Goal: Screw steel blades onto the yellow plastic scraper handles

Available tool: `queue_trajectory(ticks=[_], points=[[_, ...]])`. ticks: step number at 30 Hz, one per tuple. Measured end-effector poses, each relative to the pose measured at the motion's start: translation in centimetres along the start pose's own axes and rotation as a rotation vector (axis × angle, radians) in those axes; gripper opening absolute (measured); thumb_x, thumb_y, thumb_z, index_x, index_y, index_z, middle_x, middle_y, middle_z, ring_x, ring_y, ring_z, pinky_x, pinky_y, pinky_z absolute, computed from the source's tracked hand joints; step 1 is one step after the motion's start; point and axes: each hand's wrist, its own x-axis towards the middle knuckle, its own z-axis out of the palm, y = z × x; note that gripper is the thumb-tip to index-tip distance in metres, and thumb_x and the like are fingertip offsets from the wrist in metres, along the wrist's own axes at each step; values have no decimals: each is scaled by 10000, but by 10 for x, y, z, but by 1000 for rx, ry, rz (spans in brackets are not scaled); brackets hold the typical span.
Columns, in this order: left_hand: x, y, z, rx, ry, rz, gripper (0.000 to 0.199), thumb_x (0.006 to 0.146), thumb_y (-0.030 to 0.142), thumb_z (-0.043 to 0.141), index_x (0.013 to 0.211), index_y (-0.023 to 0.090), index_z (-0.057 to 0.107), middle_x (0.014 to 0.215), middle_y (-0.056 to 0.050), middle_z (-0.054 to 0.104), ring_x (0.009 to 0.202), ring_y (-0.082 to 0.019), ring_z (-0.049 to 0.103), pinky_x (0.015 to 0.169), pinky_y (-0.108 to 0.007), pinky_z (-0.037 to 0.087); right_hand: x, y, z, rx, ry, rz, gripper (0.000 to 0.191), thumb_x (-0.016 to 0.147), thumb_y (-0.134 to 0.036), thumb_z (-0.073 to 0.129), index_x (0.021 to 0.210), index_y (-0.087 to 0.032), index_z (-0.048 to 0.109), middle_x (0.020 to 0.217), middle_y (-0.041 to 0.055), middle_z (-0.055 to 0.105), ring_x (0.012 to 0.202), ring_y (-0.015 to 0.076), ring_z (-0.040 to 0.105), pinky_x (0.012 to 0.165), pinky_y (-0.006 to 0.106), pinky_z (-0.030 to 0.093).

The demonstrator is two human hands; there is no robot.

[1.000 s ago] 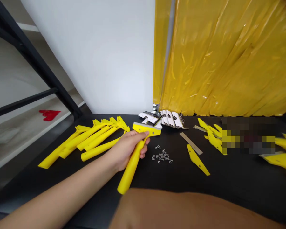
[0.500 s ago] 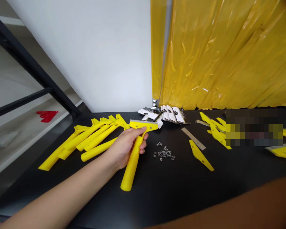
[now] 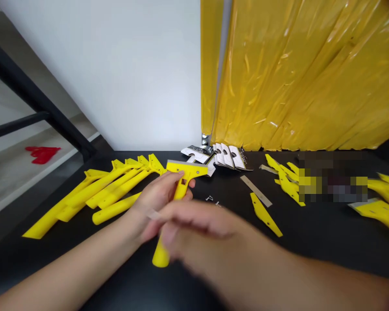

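Observation:
My left hand (image 3: 158, 194) is closed round the neck of a yellow scraper (image 3: 194, 171). Its wide head, with a metal blade along the top edge, points away from me, and the handle slants down toward me. In front of the handle is my right hand (image 3: 210, 229), blurred by motion. Its fingertips overlap the handle and my left wrist in the view; whether they touch or hold anything, I cannot tell. A few small screws (image 3: 209, 198) show beyond my right hand, which hides the others.
Several yellow scraper handles (image 3: 116, 185) lie at left. To the right are a loose blade (image 3: 256, 191), a yellow clamp plate (image 3: 265, 214), more plates (image 3: 287, 183) and scrapers (image 3: 376, 210). Printed cards (image 3: 228, 156) lie at the back, before yellow plastic wrapping (image 3: 294, 77).
My right hand has come in from the lower right, across the scraper's handle, and now covers most of the screws. My left hand keeps its hold. The view has shifted slightly right.

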Motion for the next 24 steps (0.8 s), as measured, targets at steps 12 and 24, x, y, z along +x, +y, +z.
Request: queue_trajectory(ticks=[12,24], points=[[-8,12,0,158,8,92,181,956,328,700,1028,184,617,1093,-117,751,731,-173,681,595,-272,564,-3,59,-70,-47,483,23,148,994,-312,571,871,-230,578,707,-38,522,616,136,467,532,240,383],[-6,14,-7,219,-19,177,234,958,395,692,963,178,606,951,-89,734,615,-127,605,501,-231,484,-22,53,-80,-900,34,-2,177,913,-120,599,910,-289,651,676,-65,622,599,148,575,557,262,359]])
